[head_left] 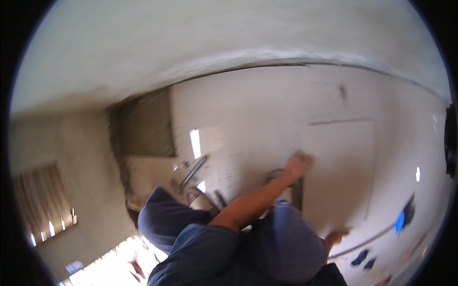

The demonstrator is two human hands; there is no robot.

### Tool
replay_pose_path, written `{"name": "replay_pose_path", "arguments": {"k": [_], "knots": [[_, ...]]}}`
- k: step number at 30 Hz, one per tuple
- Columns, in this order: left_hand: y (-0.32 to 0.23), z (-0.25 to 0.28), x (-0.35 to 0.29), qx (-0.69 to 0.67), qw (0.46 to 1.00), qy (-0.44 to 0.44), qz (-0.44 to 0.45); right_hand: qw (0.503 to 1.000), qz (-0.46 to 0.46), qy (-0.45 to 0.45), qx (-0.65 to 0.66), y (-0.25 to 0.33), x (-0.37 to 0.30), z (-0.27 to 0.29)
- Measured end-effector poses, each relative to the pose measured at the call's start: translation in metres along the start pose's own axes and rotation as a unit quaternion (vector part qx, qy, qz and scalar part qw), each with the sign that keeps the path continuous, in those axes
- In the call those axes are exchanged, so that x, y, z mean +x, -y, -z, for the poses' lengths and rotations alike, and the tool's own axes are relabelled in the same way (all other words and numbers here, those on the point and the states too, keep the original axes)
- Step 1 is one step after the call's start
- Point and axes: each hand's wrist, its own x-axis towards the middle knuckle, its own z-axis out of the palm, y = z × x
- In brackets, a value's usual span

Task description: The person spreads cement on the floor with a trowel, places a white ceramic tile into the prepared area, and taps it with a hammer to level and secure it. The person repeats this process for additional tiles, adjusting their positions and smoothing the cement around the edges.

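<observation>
My left hand [299, 164] reaches across in front of my knees, low over the pale tiled floor [257, 109]. Its fingers look curled into a fist, a little blurred; whatever they may hold is hidden. Beside its wrist are a dark curved thing [273, 175] and a dark narrow strip [296, 196], both partly covered by my arm and knee. My right hand [337, 237] rests against the floor past my right knee, fingers stretched out, partly hidden by the knee. Dark joint lines outline a large tile [338, 162] nearest both hands.
Left of my arm lie a dark bar-like tool [193, 171] and a pale container [202, 202] beside a dark curved piece. A bare grey patch [147, 124] fills the far left corner. Walls [229, 33] bound the far side. At right lie a blue item [400, 221] and dark pieces [360, 257].
</observation>
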Motion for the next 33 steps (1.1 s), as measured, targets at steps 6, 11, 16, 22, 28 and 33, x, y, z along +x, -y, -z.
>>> {"name": "replay_pose_path", "arguments": {"k": [6,11,16,22,28,33], "knots": [[0.011,0.113,-0.065,-0.185,0.97,0.157,0.013,0.938,0.181,0.086,0.283,0.188,-0.118,0.073],[0.043,0.244,-0.113,-0.253,0.939,0.229,0.048,0.829,0.266,0.203,0.448,0.299,-0.256,0.153],[0.088,0.352,-0.16,-0.454,0.889,0.049,-0.03,0.706,0.319,0.341,0.532,0.362,-0.396,0.221],[0.164,0.42,-0.176,-0.621,0.732,-0.224,-0.167,0.604,0.449,0.466,0.465,0.405,-0.572,0.254],[0.233,0.462,-0.162,-0.71,0.56,-0.424,-0.054,0.467,0.613,0.536,0.344,0.393,-0.76,0.244],[0.307,0.499,-0.175,-0.652,0.491,-0.574,0.064,0.507,0.589,0.546,0.313,0.291,-0.824,0.186]]}}
